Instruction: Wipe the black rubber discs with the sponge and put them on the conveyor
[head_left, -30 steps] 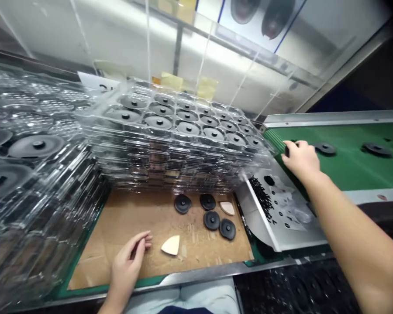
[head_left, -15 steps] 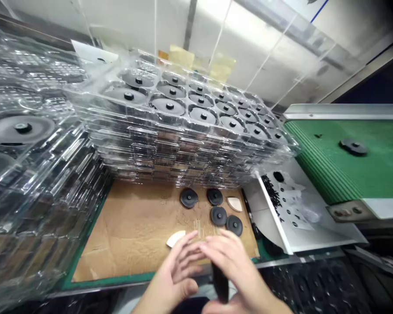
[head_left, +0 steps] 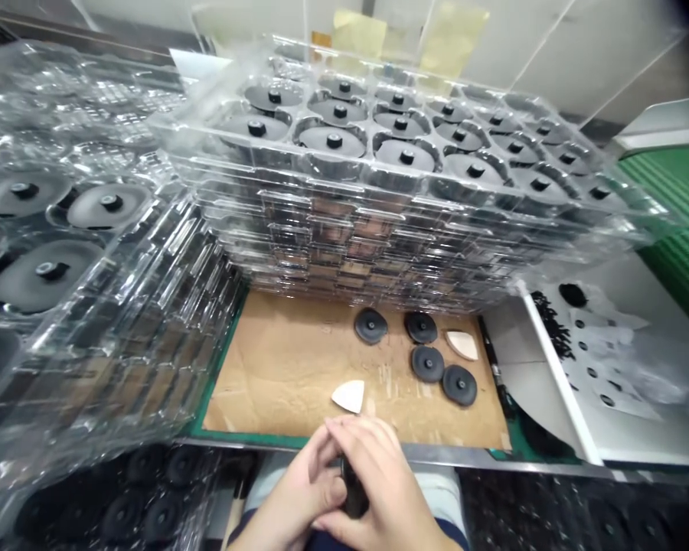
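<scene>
A black disc [head_left: 353, 490], seen nearly edge-on, is between my hands low in the view, partly covered by fingers. My right hand [head_left: 382, 478] wraps round it, with the thumb underneath. From the other side my left hand [head_left: 302, 490] closes on it, thumb against its near edge and fingertips meeting the right hand's fingers. Just beyond the fingertips lies a white wedge-shaped piece [head_left: 350, 396] on the brown cardboard [head_left: 281, 360]. Farther right on the cardboard sit several similar rounded black discs [head_left: 428, 363], each with a small central stub, beside a second pale wedge [head_left: 462, 344].
A tall stack of clear plastic trays [head_left: 390, 199] holding discs stands behind the cardboard. Another tray stack [head_left: 92, 367] rises at the left. At right are a white bin [head_left: 556, 375] with small black parts and a green ribbed conveyor belt [head_left: 680, 207].
The view has swung left and down, so the cardboard appears farther right. My left hand has come in against the disc, where before its fingers were spread apart from it.
</scene>
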`<state>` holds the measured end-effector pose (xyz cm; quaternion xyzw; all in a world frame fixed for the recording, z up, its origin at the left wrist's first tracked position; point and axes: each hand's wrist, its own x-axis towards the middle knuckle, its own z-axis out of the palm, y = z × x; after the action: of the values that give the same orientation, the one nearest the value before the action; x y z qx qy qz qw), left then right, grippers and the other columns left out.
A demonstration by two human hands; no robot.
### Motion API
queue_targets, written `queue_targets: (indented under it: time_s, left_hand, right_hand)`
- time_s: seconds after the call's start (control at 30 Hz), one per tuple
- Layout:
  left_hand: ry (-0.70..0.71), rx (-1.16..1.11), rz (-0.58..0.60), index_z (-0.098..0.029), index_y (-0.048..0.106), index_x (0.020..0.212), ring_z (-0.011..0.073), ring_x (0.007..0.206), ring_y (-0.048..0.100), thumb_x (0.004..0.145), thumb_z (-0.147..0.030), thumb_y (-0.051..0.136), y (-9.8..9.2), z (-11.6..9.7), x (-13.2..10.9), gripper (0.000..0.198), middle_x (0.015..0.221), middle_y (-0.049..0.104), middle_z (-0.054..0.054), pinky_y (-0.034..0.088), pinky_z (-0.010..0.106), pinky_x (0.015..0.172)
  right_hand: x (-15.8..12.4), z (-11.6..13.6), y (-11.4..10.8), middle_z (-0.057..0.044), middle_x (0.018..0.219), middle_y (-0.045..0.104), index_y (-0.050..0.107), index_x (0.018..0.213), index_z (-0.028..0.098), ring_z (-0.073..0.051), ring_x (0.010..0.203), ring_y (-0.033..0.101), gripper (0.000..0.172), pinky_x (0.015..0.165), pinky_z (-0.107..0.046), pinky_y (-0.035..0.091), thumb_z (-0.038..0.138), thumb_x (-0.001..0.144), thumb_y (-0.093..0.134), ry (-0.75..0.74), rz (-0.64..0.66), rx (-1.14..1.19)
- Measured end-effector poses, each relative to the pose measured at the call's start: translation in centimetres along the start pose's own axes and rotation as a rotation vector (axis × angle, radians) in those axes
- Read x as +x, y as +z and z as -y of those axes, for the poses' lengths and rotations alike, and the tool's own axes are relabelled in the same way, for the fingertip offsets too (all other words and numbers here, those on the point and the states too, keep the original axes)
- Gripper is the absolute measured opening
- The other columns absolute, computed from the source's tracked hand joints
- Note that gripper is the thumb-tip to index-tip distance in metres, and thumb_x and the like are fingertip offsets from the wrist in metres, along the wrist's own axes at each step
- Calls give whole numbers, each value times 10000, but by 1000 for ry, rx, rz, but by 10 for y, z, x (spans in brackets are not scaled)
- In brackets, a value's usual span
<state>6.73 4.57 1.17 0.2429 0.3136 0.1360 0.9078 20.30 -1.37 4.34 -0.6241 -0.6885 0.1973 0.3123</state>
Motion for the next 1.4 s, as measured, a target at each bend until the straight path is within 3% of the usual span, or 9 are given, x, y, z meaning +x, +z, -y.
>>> queue_targets:
  time_s: [0.2, 0.37, 0.5, 0.67, 0.83, 1.0, 1.13, 1.23, 1.4]
  left_hand:
    - [-42, -61, -75, -314, 594, 1185, 269, 1229, 504, 518, -369, 856, 11, -7, -5, 718, 1284, 593, 78, 345, 374, 1036]
    - [-37, -101, -87, -279, 573, 1219, 286, 1184, 540, 566, -352, 840, 14, -15, -6, 709, 1280, 596, 108, 436, 347, 927]
    - [94, -164, -127, -291, 575, 1218, 276, 1154, 570, 698, -377, 747, 10, -32, -11, 554, 1305, 582, 95, 450, 359, 931]
    - [249, -217, -178, -312, 594, 1194, 273, 1167, 564, 714, -406, 721, 9, -42, -16, 505, 1321, 572, 74, 471, 370, 936]
    - [276, -250, -174, -290, 610, 1171, 266, 1128, 592, 648, -362, 788, 12, -40, -16, 557, 1249, 620, 73, 490, 356, 918]
    - [227, -216, -157, -251, 602, 1181, 250, 1071, 620, 627, -383, 801, 21, -44, -13, 603, 1209, 639, 80, 475, 343, 933]
    - [202, -160, -187, -230, 616, 1161, 234, 1057, 616, 573, -382, 833, 37, -46, -9, 644, 1179, 651, 77, 490, 310, 897]
    - [168, -155, -168, -227, 648, 1114, 201, 973, 645, 564, -348, 844, 49, -46, -7, 596, 1061, 696, 55, 503, 279, 865]
    - [143, -137, -203, -238, 676, 1028, 188, 915, 667, 497, -183, 875, 59, -48, -7, 570, 975, 724, 17, 514, 250, 826]
  right_hand:
    - [-2, -1, 0, -160, 1199, 596, 299, 1370, 164, -301, 1110, 557, 791, 912, -467, 481, 351, 734, 730, 25, 19, 9]
    - [-7, 0, -9, -187, 1324, 510, 332, 1391, 182, -333, 1193, 512, 860, 938, -482, 483, 566, 712, 695, 26, 14, -27]
    - [-6, -24, -14, -137, 1300, 517, 430, 1359, 228, -262, 1178, 540, 514, 921, -384, 510, 462, 904, 487, 205, -116, -71]
    - [1, -61, 21, -198, 1199, 538, 599, 1171, 138, -291, 1045, 597, 338, 812, -423, 533, 281, 928, 412, 285, -157, -77]
    - [-2, -59, 45, -135, 947, 640, 640, 1064, 144, -243, 869, 604, 280, 751, -377, 506, 221, 911, 419, 183, -121, -27]
    - [11, -50, 8, -33, 699, 653, 687, 949, 196, -182, 644, 573, 210, 639, -317, 456, 260, 897, 494, 178, -128, 19]
    - [24, -12, -38, -54, 972, 690, 603, 1134, 198, -153, 744, 609, 249, 631, -268, 469, 252, 924, 482, 234, -273, 70]
    - [26, 24, -56, -70, 1026, 679, 559, 1170, 182, -175, 852, 610, 276, 735, -306, 473, 165, 903, 491, 58, -371, 123]
    - [32, 43, -60, -40, 814, 668, 600, 1066, 139, -157, 695, 581, 222, 657, -302, 448, 105, 883, 479, -60, -131, 155]
